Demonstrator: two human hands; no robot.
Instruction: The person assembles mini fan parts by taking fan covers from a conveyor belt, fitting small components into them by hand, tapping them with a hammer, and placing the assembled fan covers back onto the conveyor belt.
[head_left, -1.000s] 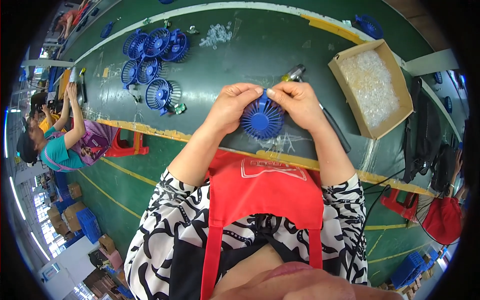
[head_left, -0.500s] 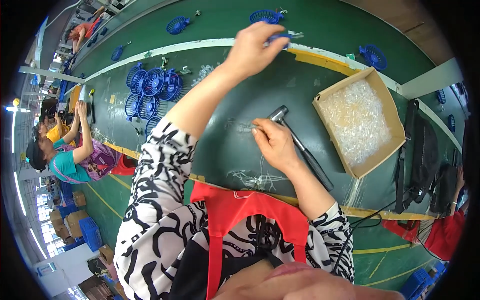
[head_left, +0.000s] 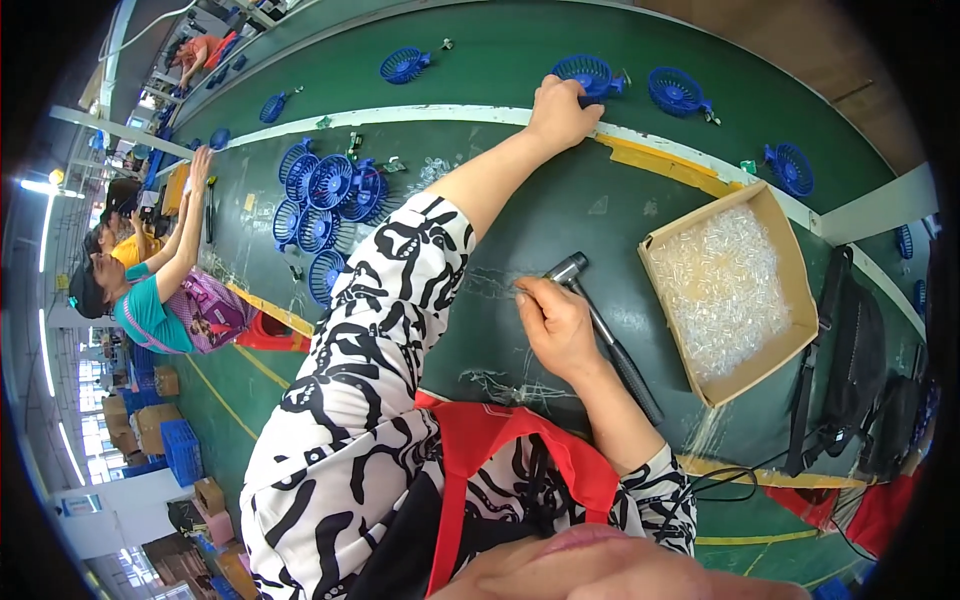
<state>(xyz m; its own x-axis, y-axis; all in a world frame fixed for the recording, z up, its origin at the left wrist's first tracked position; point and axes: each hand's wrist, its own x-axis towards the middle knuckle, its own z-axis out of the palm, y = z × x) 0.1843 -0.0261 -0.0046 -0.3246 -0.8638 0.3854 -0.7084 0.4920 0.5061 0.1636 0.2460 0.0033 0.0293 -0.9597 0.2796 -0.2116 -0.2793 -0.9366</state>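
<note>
At the far edge of the bench, my left hand [head_left: 562,112] reaches over the white rim to the green belt. Its fingers are curled on blue plastic at the near side of a blue fan housing [head_left: 587,74], a round slotted cage. My right hand [head_left: 558,322] rests low over the dark bench with thumb and fingertips pinched together; whatever is between them is too small to make out. Close behind it lies a black-handled hammer [head_left: 625,365], its head just past my fingers. Several blue fan housings [head_left: 330,180] with small parts attached are piled to the left.
A cardboard box [head_left: 655,275] of small clear plastic pieces stands on the right. Beyond it are a black bag [head_left: 852,330] and a cable. More blue housings [head_left: 675,92] lie along the belt [head_left: 480,75]. Co-workers [head_left: 160,290] sit at the left.
My left hand has shifted right on the belt edge, and a blue housing now lies to its right. Housings on the belt have moved right. My right hand remains by the hammer head.
</note>
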